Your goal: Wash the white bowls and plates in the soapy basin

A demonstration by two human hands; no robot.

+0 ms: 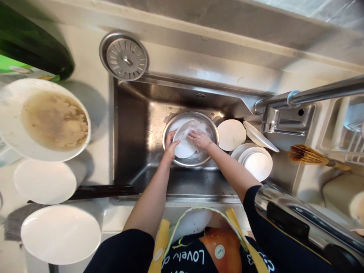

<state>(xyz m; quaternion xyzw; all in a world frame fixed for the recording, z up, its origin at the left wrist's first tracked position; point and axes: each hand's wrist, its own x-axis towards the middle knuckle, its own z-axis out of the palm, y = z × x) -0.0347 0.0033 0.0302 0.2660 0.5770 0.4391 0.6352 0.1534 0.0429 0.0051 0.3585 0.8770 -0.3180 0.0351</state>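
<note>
A white plate [183,146] is tilted inside a round metal basin [215,131] of sudsy water. My left hand [170,146] grips the plate's left edge, thumb on the upper face and fingers around the rim. Lying on the plate's inner face, my right hand [200,139] has its fingers stretched out; anything under the fingertips is hidden. Just right of the basin, a white plate [231,134] lies in the sink, with another white dish [259,136] leaning beside it. Stacked white bowls [257,165] sit nearer to me.
The basin stands in a steel sink [131,132]. A faucet [270,117] and a bamboo brush [309,154] are at right. At left are a bowl of cloudy liquid [54,121], white dishes [61,233], dark chopsticks [102,191] and a drain strainer [124,57].
</note>
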